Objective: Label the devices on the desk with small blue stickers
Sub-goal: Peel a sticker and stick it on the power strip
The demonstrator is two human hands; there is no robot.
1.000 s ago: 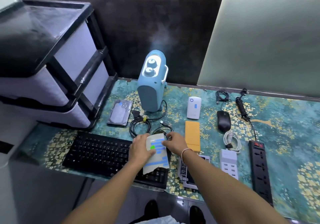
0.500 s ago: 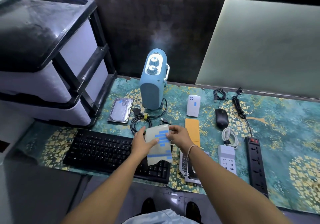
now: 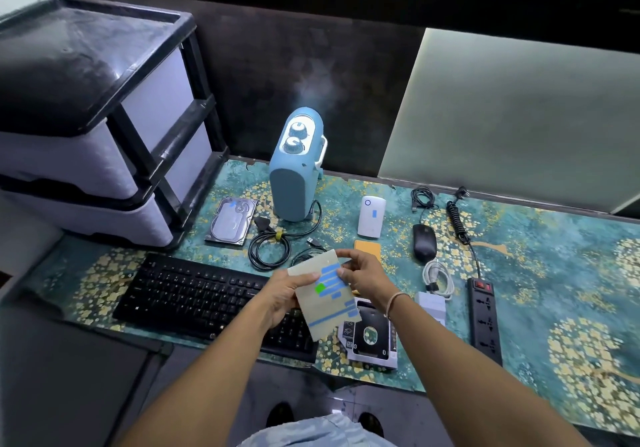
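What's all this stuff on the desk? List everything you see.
sticker sheet: 1, pale with blue strips and a green one, held above the keyboard
keyboard: 1, black, front left
hard drive: 1, silver, blue sticker on it, behind the keyboard
humidifier: 1, blue, back centre, misting
power bank: 1, white, blue sticker on it, right of the humidifier
orange case: 1, behind the right hand
mouse: 1, black
power strip: 1, black, right
drawer unit: 1, black and white, left
left hand: holds the sheet's left edge
right hand: fingers at the sheet's strips
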